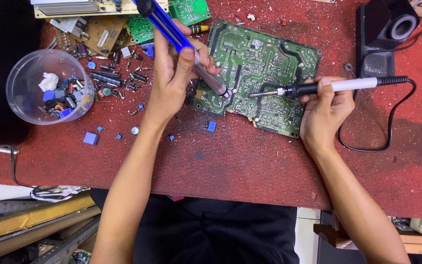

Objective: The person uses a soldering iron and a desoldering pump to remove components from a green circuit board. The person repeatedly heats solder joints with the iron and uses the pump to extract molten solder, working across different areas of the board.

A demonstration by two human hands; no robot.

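A green circuit board (264, 58) lies solder side up on the red table (250, 161). My left hand (174, 73) grips a blue desoldering pump (169, 24), its silver tip pressed onto the board's near left part. My right hand (323, 110) holds a soldering iron (328, 87) with a black and white handle. The iron's metal tip points left over the board, a short way right of the pump's tip.
A clear plastic bowl (23, 105) of loose parts stands at the left. Scattered capacitors (111, 78) and small blue components (90, 138) lie beside it. More boards (98, 29) sit at the back left. A black stand (382, 34) and the iron's cord (391, 122) lie at the right.
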